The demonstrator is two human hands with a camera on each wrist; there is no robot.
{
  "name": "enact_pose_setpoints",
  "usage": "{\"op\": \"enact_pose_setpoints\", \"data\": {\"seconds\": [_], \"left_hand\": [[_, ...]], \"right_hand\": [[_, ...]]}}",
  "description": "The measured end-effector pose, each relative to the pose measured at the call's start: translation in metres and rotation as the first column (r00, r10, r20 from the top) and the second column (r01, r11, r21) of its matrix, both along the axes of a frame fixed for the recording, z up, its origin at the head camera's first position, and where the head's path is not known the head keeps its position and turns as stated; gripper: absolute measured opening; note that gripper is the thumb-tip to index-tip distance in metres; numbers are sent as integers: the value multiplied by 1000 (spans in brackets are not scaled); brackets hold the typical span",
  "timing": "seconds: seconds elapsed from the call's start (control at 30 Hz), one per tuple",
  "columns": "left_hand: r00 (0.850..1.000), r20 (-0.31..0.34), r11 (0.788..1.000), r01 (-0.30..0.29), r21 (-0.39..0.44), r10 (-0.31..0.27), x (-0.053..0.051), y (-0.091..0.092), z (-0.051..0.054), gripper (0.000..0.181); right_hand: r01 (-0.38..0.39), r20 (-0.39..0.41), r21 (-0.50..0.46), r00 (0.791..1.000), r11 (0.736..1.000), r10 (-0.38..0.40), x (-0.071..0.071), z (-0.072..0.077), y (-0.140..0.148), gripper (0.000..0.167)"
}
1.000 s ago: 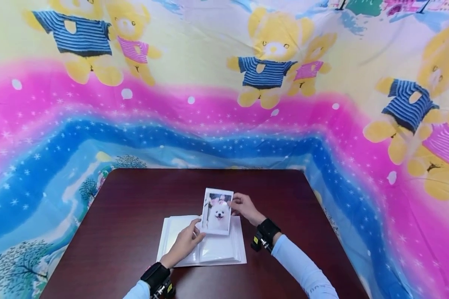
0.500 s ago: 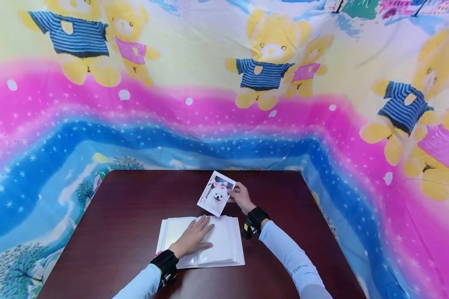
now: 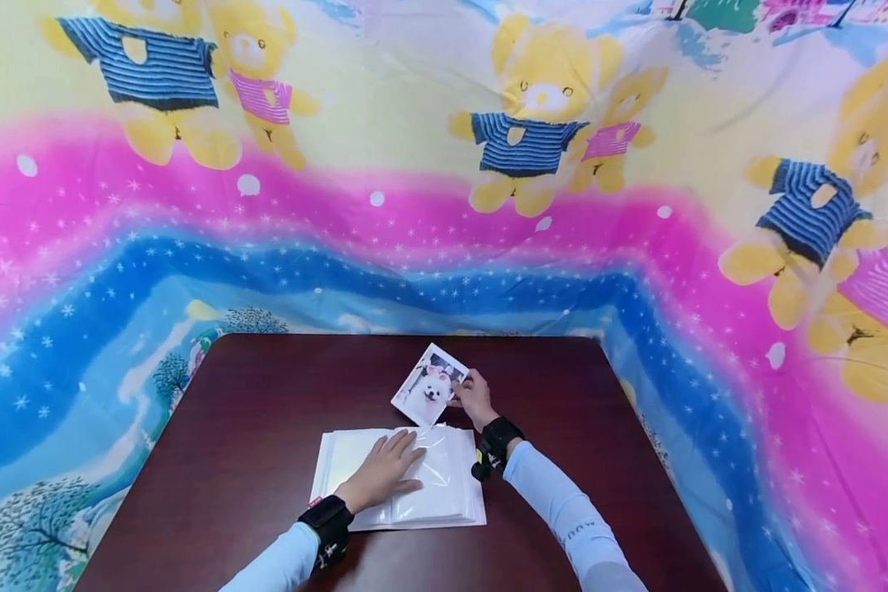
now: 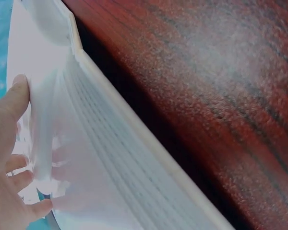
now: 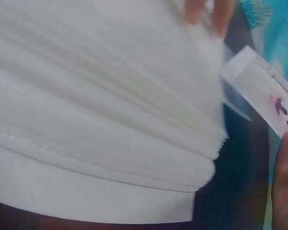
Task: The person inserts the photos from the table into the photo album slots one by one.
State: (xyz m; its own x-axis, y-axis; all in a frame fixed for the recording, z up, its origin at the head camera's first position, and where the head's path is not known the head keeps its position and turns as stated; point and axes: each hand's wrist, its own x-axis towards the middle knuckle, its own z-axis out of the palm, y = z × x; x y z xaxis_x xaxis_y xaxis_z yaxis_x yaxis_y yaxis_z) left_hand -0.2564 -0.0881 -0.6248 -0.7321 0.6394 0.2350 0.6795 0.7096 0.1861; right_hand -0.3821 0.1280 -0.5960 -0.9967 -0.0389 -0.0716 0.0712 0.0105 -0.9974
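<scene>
An open photo album (image 3: 444, 489) with clear plastic sleeves lies on the table. My left hand (image 3: 385, 474) rests on its pages near the middle fold, fingers spread and mostly straight. Behind the album, my right hand (image 3: 476, 400) pinches the right edge of a white-bordered photo (image 3: 423, 393) of a fluffy white dog. The photo is tilted, its lowest corner close to the album's far edge. In the right wrist view, a loose flap of clear sleeve (image 5: 237, 108) sticks out near the photo's corner. The left wrist view shows the stacked page edges (image 4: 105, 143).
The dark reddish-brown table (image 3: 266, 386) extends around the album. A cloth backdrop (image 3: 414, 222) printed with bears hangs behind and beside the table.
My left hand has left the photo's lower corner and now lies on the album. My right hand has taken the photo up and back, tilting it, then lowered it slightly.
</scene>
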Motion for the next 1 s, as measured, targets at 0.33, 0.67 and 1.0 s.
{"op": "enact_pose_setpoints", "data": {"seconds": [0.33, 0.67, 1.0], "left_hand": [[997, 73, 1000, 1, 3, -1, 1, -1, 4, 57], [992, 126, 1000, 1, -1, -1, 4, -1, 5, 60], [994, 113, 1000, 13, 2, -13, 4, -2, 6, 61]], "right_hand": [[-40, -71, 147, 996, 988, 50, 1, 8, 10, 8], [-105, -164, 355, 971, 929, 173, -6, 11, 13, 14], [-119, -245, 596, 915, 794, 320, -15, 20, 12, 19]]}}
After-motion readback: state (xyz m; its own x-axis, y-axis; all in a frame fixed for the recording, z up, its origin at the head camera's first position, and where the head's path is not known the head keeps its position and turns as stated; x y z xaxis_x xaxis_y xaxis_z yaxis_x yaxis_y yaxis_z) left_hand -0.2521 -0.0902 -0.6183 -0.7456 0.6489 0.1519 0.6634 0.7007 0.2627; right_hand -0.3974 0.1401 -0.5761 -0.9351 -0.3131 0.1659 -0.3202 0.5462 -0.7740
